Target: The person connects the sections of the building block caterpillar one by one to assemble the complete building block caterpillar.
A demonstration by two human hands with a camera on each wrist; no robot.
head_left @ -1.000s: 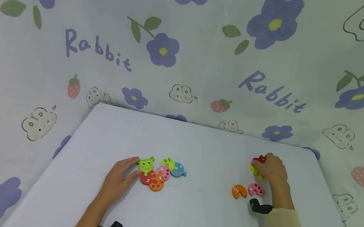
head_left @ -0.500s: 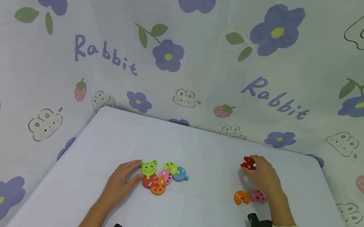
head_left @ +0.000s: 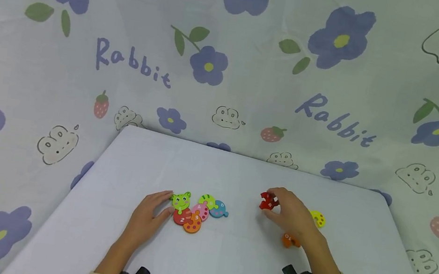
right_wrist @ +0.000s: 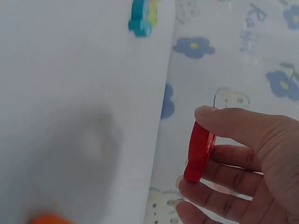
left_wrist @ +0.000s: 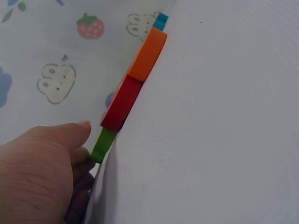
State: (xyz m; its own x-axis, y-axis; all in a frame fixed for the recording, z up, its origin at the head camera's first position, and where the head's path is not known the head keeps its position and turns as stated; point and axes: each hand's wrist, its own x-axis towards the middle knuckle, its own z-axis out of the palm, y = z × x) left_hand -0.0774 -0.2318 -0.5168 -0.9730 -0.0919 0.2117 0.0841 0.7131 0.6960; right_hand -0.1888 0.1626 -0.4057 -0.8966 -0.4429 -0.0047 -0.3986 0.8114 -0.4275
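Note:
In the head view, a caterpillar puzzle of joined pieces lies on the left of the table: a green smiling head piece (head_left: 181,201), then a red piece (head_left: 181,217), an orange piece (head_left: 192,224), a pink piece (head_left: 201,210), a striped green piece (head_left: 207,200) and a blue piece (head_left: 217,209). My left hand (head_left: 147,214) rests at the head piece's left side, fingers and thumb relaxed and spread. Off the table, my right hand (head_left: 292,216) pinches a red puzzle piece (right_wrist: 200,151) between thumb and fingers; the right wrist view shows it edge-on.
A yellow piece (head_left: 318,219) lies behind my right hand, partly covered. Near it is an orange piece (head_left: 289,240), also partly hidden by the wrist. The white table (head_left: 225,270) meets a flowered cloth (head_left: 255,66) at its far edge.
My right hand has lifted the red piece off the right side, away from the yellow piece, and carried it left. The left hand has stayed beside the caterpillar. The head view has shifted slightly.

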